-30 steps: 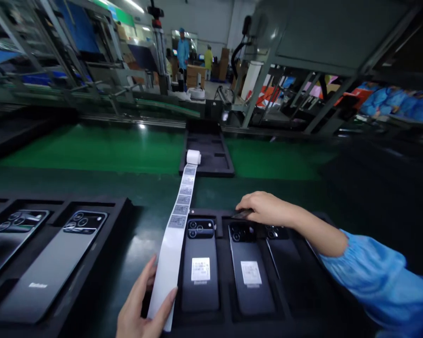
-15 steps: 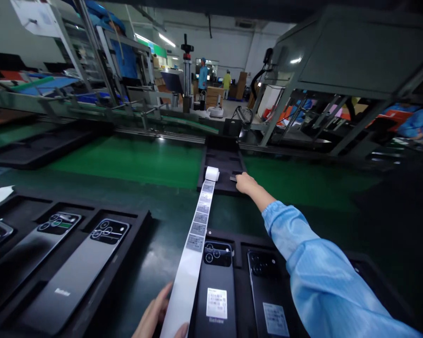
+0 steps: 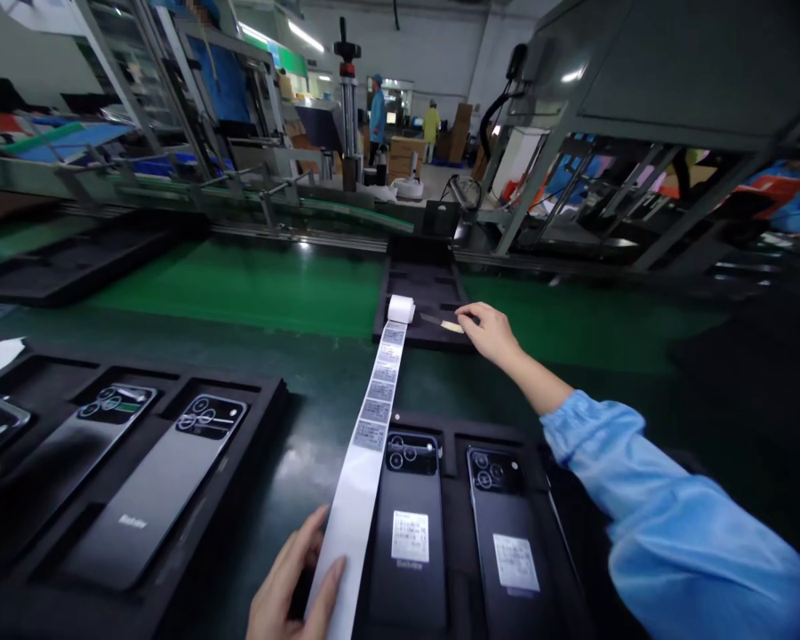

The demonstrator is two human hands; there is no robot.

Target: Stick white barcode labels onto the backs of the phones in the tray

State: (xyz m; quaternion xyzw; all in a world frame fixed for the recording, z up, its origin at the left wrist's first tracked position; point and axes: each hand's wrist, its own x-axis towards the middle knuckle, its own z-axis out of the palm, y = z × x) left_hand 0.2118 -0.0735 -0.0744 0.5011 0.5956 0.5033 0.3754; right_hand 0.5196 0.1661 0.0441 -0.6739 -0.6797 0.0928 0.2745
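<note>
In the head view, my left hand (image 3: 297,578) pinches the blank near end of a long strip of labels (image 3: 373,409) between thumb and fingers. The strip runs away from me to a label roll (image 3: 401,309) at the near edge of a black tray (image 3: 423,283). My right hand (image 3: 493,333) is beside that roll, its fingertips at the handle end of a small thin-bladed knife (image 3: 449,326) with a pale handle. Below the strip lie a dark phone (image 3: 410,480) and another phone (image 3: 500,507), backs up, each bearing a white label.
To the left, a black foam tray (image 3: 240,453) holds several phones, including a grey phone (image 3: 156,498). Green belt (image 3: 293,284) crosses ahead, carrying another black tray (image 3: 93,258). A large metal machine (image 3: 673,98) stands at the right. People work in the background.
My right hand has drawn back to the right, so more of the knife shows, including its pale handle. My left hand still holds the strip. The view has tipped slightly downward.
</note>
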